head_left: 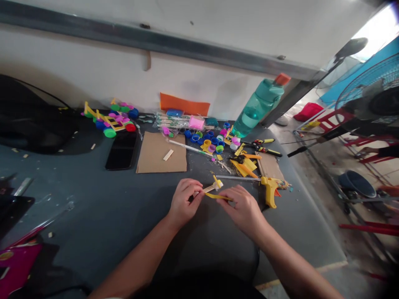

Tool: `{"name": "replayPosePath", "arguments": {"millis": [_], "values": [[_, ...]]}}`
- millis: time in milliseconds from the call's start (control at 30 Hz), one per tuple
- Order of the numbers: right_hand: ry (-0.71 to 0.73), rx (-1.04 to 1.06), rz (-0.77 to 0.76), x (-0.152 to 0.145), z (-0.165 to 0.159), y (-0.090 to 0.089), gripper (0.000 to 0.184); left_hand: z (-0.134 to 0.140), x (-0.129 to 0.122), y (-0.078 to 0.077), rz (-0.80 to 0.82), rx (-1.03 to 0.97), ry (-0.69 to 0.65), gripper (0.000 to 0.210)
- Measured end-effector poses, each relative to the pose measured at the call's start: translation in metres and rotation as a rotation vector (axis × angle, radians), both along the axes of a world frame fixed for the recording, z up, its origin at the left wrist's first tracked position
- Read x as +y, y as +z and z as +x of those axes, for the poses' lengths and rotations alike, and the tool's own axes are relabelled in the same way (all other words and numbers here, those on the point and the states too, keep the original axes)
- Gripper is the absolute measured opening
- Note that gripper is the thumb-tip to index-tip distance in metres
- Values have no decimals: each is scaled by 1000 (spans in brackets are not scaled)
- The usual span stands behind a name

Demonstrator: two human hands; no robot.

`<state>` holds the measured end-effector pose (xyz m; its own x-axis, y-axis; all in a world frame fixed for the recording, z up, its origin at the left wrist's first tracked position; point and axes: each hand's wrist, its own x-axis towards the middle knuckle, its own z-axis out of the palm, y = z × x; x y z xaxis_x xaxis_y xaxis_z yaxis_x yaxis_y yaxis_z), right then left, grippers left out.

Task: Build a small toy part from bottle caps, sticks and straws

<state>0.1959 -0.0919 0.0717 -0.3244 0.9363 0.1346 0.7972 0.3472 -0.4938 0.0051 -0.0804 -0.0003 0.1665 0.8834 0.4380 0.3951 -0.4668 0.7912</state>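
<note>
While the left hand [184, 201] pinched a wooden stick [209, 188], the right hand [242, 207] held a yellow strip [217, 196] spanning between both hands, apparently to steady it; a glue gun [269, 189] lay right of the right hand, seemingly for easy reach.

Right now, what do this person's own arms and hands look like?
The left hand and right hand are ungloved, with no watch or bracelet visible. The forearms show no sleeves; dark clothing shows between them.
</note>
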Motion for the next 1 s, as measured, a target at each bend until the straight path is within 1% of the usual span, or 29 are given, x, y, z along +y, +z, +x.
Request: {"name": "replayPosePath", "arguments": {"millis": [100,167,233,300,367,433,600,700,767,800,900,933,1000], "values": [[-113,123,20,-10,-2,-11,16,0,0,3,-14,15,-30,7],[-159,185,19,-14,-6,-16,19,0,0,4,-13,24,-35,8],[-164,228,30,-15,-8,-19,20,1,0,4,-14,31,-26,8],[-147,219,89,-12,-10,-17,20,1,0,3,-14,40,-27,9],[-108,171,168,-7,-10,-12,19,1,1,1,-11,44,-34,8],[-37,107,197,1,-11,-5,18,1,1,-1,-9,36,-31,7],[148,-122,162,17,-13,8,15,-1,0,0,-11,15,-19,5],[216,-188,156,25,-12,12,14,-1,0,0,-16,20,-16,7],[241,-228,140,34,-11,17,15,0,0,-1,-42,23,18,7],[256,-251,125,40,-10,21,16,1,0,-2,-57,29,39,13],[328,-279,37,65,-11,32,15,4,-2,-5,-79,97,44,49],[359,-275,-18,74,-12,35,15,5,-2,-6,-77,131,25,55],[411,-264,-160,92,-16,37,15,6,-3,-7,-79,181,-3,57]]}}
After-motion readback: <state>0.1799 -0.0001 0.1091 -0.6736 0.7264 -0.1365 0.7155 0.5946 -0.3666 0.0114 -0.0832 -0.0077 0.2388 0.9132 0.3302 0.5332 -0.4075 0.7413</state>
